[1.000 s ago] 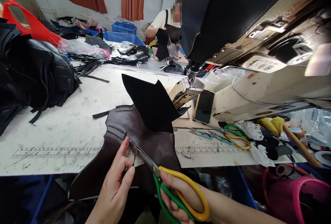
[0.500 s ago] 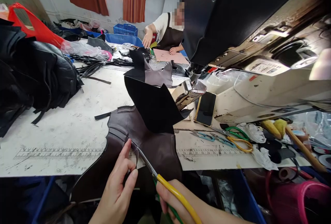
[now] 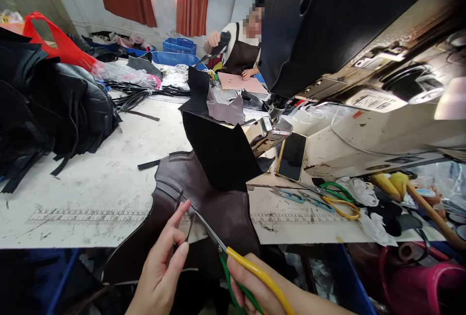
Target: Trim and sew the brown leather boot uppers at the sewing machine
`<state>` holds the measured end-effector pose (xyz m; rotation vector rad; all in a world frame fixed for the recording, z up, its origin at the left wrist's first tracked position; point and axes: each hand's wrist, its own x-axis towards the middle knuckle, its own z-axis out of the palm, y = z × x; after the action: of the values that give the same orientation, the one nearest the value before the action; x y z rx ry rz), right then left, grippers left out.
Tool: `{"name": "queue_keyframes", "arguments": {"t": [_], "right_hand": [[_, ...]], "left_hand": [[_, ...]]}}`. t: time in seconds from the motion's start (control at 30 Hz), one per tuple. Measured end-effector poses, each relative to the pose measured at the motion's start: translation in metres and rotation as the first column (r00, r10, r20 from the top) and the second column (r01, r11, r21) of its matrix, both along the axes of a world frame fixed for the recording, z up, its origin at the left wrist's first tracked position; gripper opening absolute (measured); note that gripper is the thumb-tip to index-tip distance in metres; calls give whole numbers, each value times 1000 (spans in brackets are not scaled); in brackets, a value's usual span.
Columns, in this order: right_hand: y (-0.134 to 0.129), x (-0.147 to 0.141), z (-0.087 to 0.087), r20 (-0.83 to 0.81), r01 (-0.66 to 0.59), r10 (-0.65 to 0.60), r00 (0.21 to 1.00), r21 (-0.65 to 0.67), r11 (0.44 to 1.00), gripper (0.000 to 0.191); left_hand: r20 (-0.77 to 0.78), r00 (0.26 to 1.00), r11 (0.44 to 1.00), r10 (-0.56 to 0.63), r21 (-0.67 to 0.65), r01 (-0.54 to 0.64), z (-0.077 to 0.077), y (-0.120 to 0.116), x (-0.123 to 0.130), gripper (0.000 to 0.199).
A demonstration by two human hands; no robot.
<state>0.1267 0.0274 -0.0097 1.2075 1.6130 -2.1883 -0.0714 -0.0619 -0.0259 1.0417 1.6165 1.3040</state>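
Note:
A dark brown leather piece (image 3: 225, 213) lies over the table's front edge, with a black flap (image 3: 218, 150) standing up at its back. My right hand (image 3: 255, 281) is closed round the yellow and green handles of a pair of scissors (image 3: 211, 230). The scissors' tips touch the leather near a slit at its middle. Just left of the tips is my left hand (image 3: 167, 256), its index finger stretched to the leather and its thumb near a thin dark strip (image 3: 190, 227). Whether the lower fingers grip that strip is too small to tell.
The sewing machine (image 3: 271, 133) stands to the right, beside a phone (image 3: 291, 156) and spare scissors (image 3: 340, 201). Stacked black pieces (image 3: 69, 106) fill the left. Across the table, a person in an apron (image 3: 241, 55) holds up a dark piece (image 3: 220, 45).
The scissors' handles have spread wider, and my left index fingertip has shifted slightly right and down. Across the table, the person's hand has risen with a dark piece.

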Motion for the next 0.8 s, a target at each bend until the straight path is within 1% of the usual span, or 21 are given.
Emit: {"name": "queue_keyframes", "arguments": {"t": [0.07, 0.17, 0.3, 0.37, 0.43, 0.57, 0.7, 0.8], "right_hand": [[2, 0, 1, 13, -2, 3, 1000, -53, 999, 75], [6, -3, 3, 10, 4, -3, 1000, -110, 994, 73], [10, -7, 2, -6, -15, 14, 1000, -112, 994, 72], [11, -8, 2, -22, -24, 21, 1000, -125, 992, 72], [10, -9, 3, -35, 7, -13, 999, -170, 985, 71], [10, -11, 6, 20, 93, -92, 996, -309, 946, 68], [15, -17, 8, 104, 125, -89, 991, -435, 892, 75], [18, -19, 9, 99, 122, -86, 991, -470, 874, 75]], "left_hand": [[2, 1000, 999, 15, 31, -15, -1, -1, 0, 22], [-106, 994, 996, -36, 72, 44, -3, -2, 2, 20], [-229, 971, 992, -71, 86, 93, -4, -2, 5, 20], [-252, 965, 991, -65, 97, 92, -5, -3, 6, 19], [-259, 964, 988, -60, 121, 94, -5, -4, 6, 18], [-259, 963, 979, -69, 167, 115, -7, -6, 5, 17], [-288, 953, 965, -95, 210, 160, -8, -7, 5, 17], [-328, 939, 959, -100, 219, 179, -8, -8, 4, 16]]}}
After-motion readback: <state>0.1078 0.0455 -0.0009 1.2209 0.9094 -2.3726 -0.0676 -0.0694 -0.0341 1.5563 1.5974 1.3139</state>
